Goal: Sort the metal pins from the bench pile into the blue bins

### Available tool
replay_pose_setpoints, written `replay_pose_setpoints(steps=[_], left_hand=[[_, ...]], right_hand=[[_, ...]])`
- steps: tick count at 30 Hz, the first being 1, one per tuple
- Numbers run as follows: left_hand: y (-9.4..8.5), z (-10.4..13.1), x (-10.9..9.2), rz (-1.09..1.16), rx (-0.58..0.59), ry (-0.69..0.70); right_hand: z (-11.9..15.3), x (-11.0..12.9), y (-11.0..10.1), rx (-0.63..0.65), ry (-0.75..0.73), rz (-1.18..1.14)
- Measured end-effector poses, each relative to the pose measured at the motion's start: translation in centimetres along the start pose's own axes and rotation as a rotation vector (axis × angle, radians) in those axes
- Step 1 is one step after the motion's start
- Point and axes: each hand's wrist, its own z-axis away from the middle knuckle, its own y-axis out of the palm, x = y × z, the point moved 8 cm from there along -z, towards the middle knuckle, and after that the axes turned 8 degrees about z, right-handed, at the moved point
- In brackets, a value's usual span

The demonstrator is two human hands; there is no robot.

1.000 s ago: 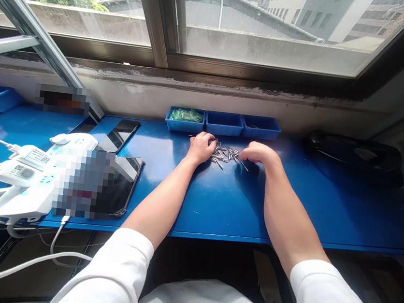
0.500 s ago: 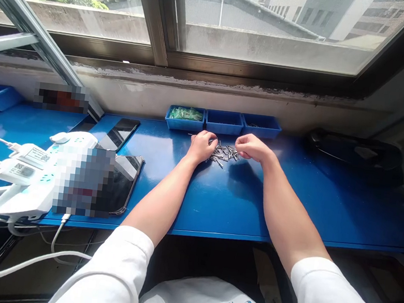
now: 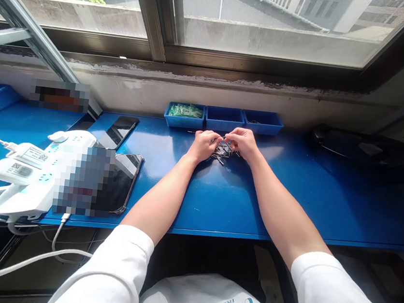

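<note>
My left hand (image 3: 203, 145) rests on the blue table with its fingers curled and closed, at the left side of a pile of small, thin metal rods (image 3: 220, 161). Across from it, my right hand (image 3: 242, 142) is closed in a pinch above the pile's far right part. The fingertips of both hands meet over the rods. Something small and dark shows between them, too small to name. A single thin rod (image 3: 191, 132) lies just left of my left hand. The hands partly cover the pile.
Behind the hands stand three blue bins: one with green packets (image 3: 184, 110), a middle bin (image 3: 223, 126), and a right bin (image 3: 263, 129) with small dark parts. Phones (image 3: 126, 126) and a white power strip (image 3: 44, 172) lie left. A black bag (image 3: 362, 153) sits right.
My right hand has moved left, from beside the pile to my left hand's fingertips. My left hand stays nearly where it was.
</note>
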Motion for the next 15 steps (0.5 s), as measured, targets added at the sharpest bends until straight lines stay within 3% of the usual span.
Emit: replay_pose_setpoints(steps=[15], left_hand=[[-0.32,0.08,0.33,-0.104,0.015,-0.135]], right_hand=[[0.24,0.6,-0.37,0.02,-0.122,0.077]])
